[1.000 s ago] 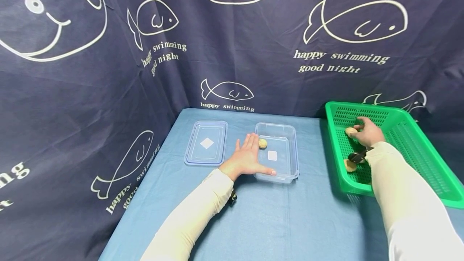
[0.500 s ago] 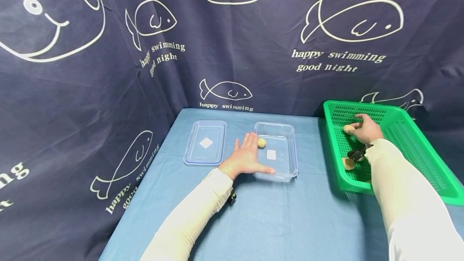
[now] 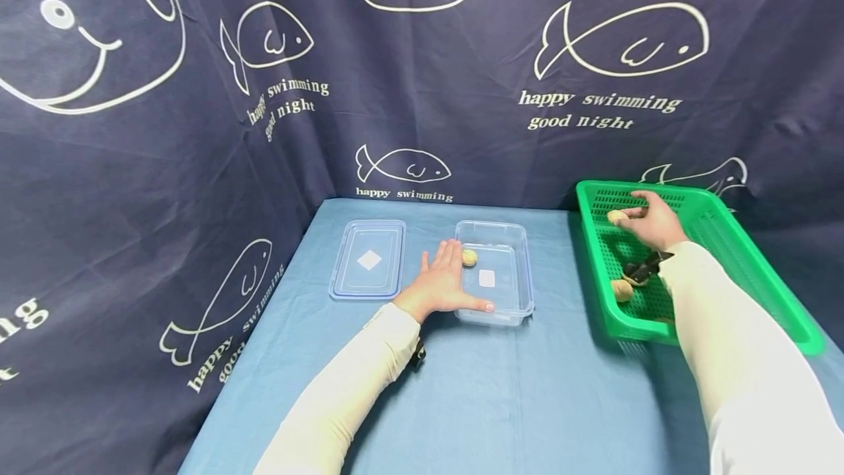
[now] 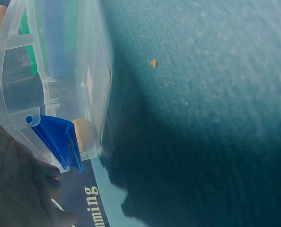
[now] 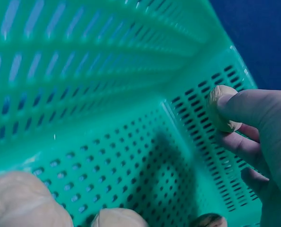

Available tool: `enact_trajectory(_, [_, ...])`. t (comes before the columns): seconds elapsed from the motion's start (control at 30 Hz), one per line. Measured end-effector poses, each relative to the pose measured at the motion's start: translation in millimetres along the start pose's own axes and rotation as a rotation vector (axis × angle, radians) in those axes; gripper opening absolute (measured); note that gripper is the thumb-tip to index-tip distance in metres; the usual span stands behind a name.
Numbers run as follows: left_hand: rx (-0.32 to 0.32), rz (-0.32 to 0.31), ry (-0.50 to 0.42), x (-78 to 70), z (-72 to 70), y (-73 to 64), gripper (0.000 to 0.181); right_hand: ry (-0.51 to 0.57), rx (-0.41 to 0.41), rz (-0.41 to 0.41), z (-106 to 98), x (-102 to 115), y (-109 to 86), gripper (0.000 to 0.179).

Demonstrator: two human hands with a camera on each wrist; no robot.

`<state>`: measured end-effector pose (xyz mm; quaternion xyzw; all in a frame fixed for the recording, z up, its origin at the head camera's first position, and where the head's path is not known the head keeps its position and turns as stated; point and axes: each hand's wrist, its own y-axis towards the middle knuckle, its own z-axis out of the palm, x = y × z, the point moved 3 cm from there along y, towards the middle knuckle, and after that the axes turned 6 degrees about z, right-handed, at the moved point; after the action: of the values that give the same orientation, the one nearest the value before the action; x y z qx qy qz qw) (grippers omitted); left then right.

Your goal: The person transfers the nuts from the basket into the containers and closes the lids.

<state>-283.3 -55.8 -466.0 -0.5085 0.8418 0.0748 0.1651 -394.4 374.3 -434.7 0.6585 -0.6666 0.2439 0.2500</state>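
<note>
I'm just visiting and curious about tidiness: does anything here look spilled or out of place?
One small thing: in the left wrist view, a tiny brown crumb lies on the blue cloth, outside the clear container. It looks stray, loose on the cloth, and is too small to identify. Nothing else clearly stands out.

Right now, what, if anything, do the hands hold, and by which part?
The right hand pinches a walnut by its sides; the left hand, spread at the clear box, grips nothing.
</note>
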Motion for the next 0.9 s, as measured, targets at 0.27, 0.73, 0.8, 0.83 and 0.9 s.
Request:
enact_trajectory(0.27, [-0.006,0.004,0.000,0.2,1.7,0.9,0.145,0.091,-0.052,-0.037,-5,19,-6.4,0.079])
enact_trajectory(0.73, [-0.011,-0.001,0.014,-2.9,-2.4,0.4,0.144,0.123,-0.098,-0.097,-9,55,-20.6,0.075])
enact_trajectory(0.8, [-0.010,-0.004,0.016,-3.2,-2.1,0.2,0.145,0.145,-0.106,-0.083,-8,61,-24.8,0.075])
enact_trajectory(0.83, [-0.011,-0.005,0.016,-3.3,-2.3,0.0,0.144,0.151,-0.109,-0.078,-8,65,-26.9,0.076])
enact_trajectory(0.9, [-0.014,-0.008,0.029,-3.2,-2.9,-1.1,0.144,0.164,-0.117,-0.076,-6,72,-30.4,0.076])
